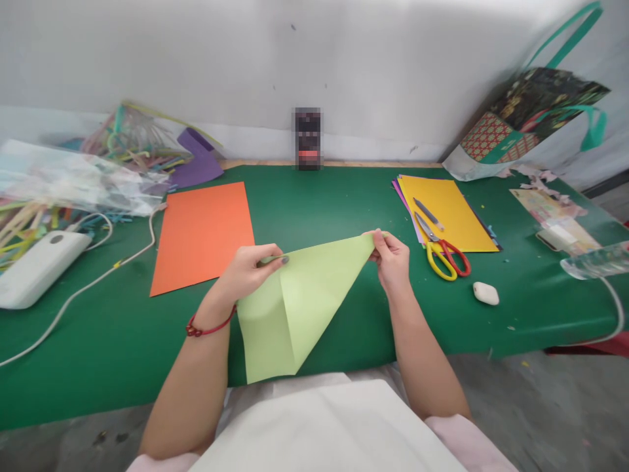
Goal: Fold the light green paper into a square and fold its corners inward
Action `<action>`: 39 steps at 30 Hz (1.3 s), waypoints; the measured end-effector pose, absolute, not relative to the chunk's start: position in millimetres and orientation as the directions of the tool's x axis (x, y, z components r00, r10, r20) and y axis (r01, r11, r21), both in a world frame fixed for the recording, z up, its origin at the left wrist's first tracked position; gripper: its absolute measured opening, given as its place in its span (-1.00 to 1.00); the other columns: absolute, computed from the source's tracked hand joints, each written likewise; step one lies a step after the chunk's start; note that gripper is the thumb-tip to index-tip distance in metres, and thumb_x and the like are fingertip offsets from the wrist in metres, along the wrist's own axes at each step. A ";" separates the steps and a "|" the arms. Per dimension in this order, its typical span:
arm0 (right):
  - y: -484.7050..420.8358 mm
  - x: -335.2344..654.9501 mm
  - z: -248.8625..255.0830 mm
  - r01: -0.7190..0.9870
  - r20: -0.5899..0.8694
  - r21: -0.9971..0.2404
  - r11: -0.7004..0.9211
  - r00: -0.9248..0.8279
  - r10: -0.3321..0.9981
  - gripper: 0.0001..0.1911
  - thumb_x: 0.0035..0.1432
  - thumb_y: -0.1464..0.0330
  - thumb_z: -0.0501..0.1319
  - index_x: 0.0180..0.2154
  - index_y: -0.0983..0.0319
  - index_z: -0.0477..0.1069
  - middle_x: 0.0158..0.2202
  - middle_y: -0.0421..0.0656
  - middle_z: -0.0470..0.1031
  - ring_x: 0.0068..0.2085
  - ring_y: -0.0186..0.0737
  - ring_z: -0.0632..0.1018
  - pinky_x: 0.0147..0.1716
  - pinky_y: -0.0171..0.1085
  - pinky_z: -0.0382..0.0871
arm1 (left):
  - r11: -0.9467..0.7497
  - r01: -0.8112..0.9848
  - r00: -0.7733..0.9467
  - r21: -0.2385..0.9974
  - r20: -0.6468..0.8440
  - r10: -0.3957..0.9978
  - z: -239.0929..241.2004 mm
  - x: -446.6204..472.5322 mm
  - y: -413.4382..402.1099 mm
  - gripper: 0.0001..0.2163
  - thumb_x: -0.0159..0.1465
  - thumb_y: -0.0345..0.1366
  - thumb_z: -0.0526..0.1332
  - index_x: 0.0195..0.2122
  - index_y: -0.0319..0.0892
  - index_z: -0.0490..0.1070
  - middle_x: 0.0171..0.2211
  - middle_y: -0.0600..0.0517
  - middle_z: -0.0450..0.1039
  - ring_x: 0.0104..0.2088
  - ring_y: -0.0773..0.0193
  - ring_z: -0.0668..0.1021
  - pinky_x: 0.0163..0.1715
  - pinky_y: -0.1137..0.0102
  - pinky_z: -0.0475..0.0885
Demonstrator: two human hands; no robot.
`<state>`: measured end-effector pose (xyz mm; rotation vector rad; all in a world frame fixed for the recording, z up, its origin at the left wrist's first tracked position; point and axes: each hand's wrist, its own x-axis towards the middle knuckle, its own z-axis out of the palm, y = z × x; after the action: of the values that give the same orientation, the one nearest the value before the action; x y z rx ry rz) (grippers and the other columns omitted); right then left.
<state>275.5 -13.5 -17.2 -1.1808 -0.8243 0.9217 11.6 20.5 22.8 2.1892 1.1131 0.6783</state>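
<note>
A light green sheet of paper (319, 282) is held up between my two hands, close to the table's front edge. One part of it is folded over diagonally, so a triangular flap lies across the rest. My left hand (250, 269) pinches the upper edge of the paper between thumb and fingers. At the pointed right corner, my right hand (390, 255) grips the paper, its fingers partly hidden. Just behind my left hand, an orange sheet (204, 233) lies flat on the green table (319, 203).
At right, scissors (437, 252) and a cutter knife (428, 214) lie on stacked yellow paper (459, 210). Nearby are a white case (485, 293), a clear bottle (597, 261) and a patterned bag (521, 124). A white power bank (44, 269), cable and colourful strips (132, 141) occupy the left.
</note>
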 end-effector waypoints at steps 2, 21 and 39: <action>-13.2 275.4 -17.4 -0.145 0.042 -0.983 0.109 0.404 0.914 -0.57 -0.12 -0.05 0.30 -0.44 0.19 0.49 -0.56 -0.21 0.51 -0.49 -0.20 0.56 -0.55 -0.28 0.45 | -0.478 0.536 0.521 0.696 0.173 0.836 22.7 11.5 20.6 -0.79 0.23 -0.20 0.08 -0.49 -0.16 0.33 -0.64 0.16 0.18 -0.63 0.42 0.21 -0.62 0.49 0.12; -15.9 277.1 -13.5 -0.156 -0.005 -0.987 0.045 0.306 0.952 -0.53 -0.02 -0.06 0.23 -0.30 0.19 0.54 -0.56 -0.23 0.42 -0.55 -0.33 0.45 -0.60 -0.34 0.34 | -0.483 0.553 0.522 0.679 0.169 0.836 23.2 9.0 21.4 -0.77 0.23 -0.16 0.06 -0.49 -0.15 0.35 -0.63 0.13 0.25 -0.62 0.40 0.24 -0.61 0.47 0.14; -18.4 276.0 -9.2 -0.083 0.067 -0.991 0.109 0.401 0.914 -0.50 -0.01 -0.06 0.20 -0.19 0.16 0.53 -0.56 -0.23 0.42 -0.52 -0.29 0.47 -0.57 -0.31 0.37 | -0.481 0.539 0.501 0.691 0.196 0.843 25.3 8.3 20.7 -0.78 0.21 -0.16 0.09 -0.51 -0.14 0.36 -0.66 0.14 0.23 -0.65 0.41 0.20 -0.68 0.48 0.09</action>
<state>276.0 -18.4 -9.2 -1.2361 -0.8751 0.8910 8.3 20.7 25.3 2.1888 1.1298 0.7133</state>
